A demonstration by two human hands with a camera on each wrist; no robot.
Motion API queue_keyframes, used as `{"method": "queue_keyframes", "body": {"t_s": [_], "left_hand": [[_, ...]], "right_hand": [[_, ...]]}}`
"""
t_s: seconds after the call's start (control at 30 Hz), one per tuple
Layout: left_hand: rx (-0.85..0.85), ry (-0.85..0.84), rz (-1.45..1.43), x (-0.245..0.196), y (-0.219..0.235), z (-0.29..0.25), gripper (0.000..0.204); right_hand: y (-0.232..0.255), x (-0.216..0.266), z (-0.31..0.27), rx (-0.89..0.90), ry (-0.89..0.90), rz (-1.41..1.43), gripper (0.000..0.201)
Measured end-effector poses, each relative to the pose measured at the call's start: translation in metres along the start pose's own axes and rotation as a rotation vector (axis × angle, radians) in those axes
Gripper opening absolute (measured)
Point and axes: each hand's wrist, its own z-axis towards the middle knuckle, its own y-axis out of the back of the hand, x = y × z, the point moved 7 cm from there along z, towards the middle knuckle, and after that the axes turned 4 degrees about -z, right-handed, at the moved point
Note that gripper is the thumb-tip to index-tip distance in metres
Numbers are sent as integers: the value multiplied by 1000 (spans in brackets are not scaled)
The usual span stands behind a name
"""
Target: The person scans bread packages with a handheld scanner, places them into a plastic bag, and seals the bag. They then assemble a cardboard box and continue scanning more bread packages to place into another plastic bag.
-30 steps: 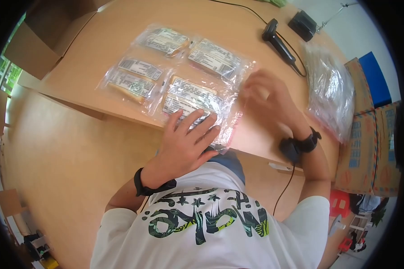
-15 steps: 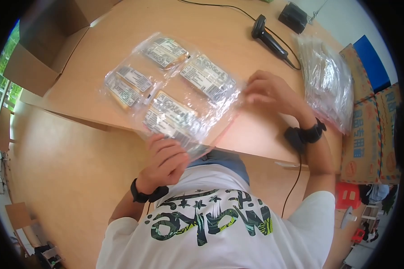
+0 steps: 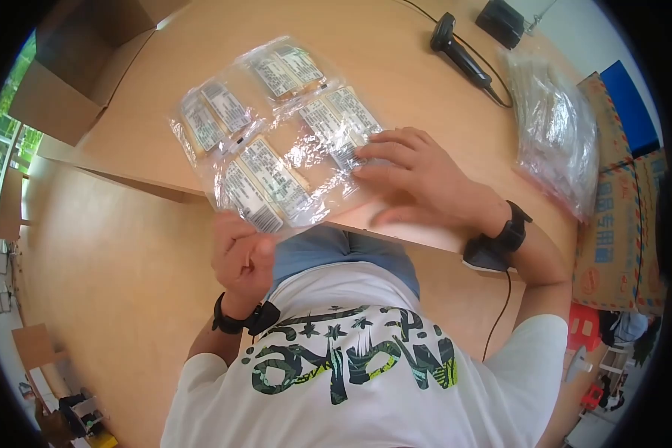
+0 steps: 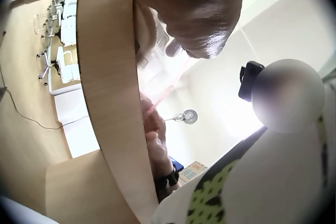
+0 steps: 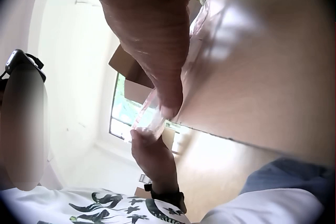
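Hanging half off the table (image 3: 440, 97) edge, the bag (image 3: 276, 149) of labelled packets is pinched at its near corner by the left hand (image 3: 239, 254), fingers curled on the film, while the right hand (image 3: 418, 179) lies flat on its far side, fingers straight. Risk, as I judge it: the slick film could slide from that small pinch and the packets spill toward the lap (the flat palm only presses, it holds nothing). Only the head view shows the labels; the right wrist view shows the bag's (image 5: 152, 113) edge stretched between thumb and left hand (image 5: 152, 153)
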Motion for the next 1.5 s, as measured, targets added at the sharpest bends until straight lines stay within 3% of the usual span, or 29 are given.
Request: {"method": "queue_keyframes", "body": {"t_s": [0.17, 0.3, 0.5, 0.6, 0.7, 0.8, 1.1, 1.2, 1.3, 1.4, 1.5], "left_hand": [[-106, 183, -43, 14, 8, -2, 8], [-149, 294, 0, 26, 15, -8, 8], [-132, 211, 296, 20, 11, 11, 7], [9, -201, 650, -10, -3, 14, 17], [440, -332, 477, -32, -37, 21, 28], [506, -147, 488, -20, -42, 27, 38], [491, -266, 404, 0, -5, 25, 23], [469, -330, 380, 5, 2, 25, 20], [385, -381, 263, 5, 7, 35, 21], [385, -415, 176, -10, 6, 65, 25], [368, -449, 98, -28, 3, 96, 29]], "right_hand": [[0, -19, 7, -162, -103, 225, 19], [-11, -34, 11, -146, -303, 463, 18], [-24, -43, 22, -65, -461, 420, 30], [-22, -40, 28, -14, -475, 349, 32], [-20, -39, 30, -36, -504, 347, 30], [-13, -42, 30, -125, -528, 378, 29], [-15, -69, 8, -22, -594, 628, 23], [-4, -68, 2, -110, -488, 378, 27], [28, -28, 12, -364, -249, -79, 39], [36, 32, 40, -353, -16, -179, 51], [21, 53, 65, -305, -10, -205, 50]]}}
